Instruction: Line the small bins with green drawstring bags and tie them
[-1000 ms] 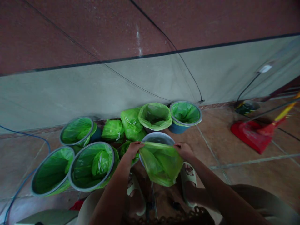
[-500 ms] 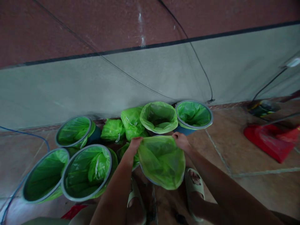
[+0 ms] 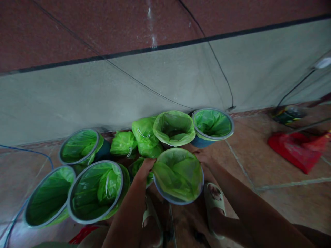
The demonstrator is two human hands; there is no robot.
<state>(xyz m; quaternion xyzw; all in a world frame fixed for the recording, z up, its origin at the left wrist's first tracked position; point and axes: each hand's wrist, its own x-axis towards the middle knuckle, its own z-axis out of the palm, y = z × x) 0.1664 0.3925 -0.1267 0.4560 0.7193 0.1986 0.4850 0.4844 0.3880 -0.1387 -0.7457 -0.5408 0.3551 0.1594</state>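
Observation:
Between my feet stands a trash bin (image 3: 178, 201) with a pale rim. A green trash bag (image 3: 178, 175) lines it, folded over the far edge, while its near edge has sunk inside the rim. My left hand (image 3: 148, 166) is closed on the bag at the left of the far edge. On the opposite side my right hand (image 3: 202, 157) grips the bag's far right edge; its fingers are partly hidden behind the rim. Just beyond is another bin lined with a green bag (image 3: 174, 128), its edge folded outward.
Lined bins stand at far right (image 3: 213, 124) and in a group at left, including a front one (image 3: 95, 191). Tied green bags (image 3: 124, 144) lie by the wall (image 3: 103, 93). A red dustpan (image 3: 297, 150) is on the floor at right; a blue cable (image 3: 31, 150) runs along the left.
The bag's far edge has gone from a straight, stretched line to a curve over the bin's far rim. Its near edge has dropped inside, baring the near rim. My right hand has shifted slightly outward.

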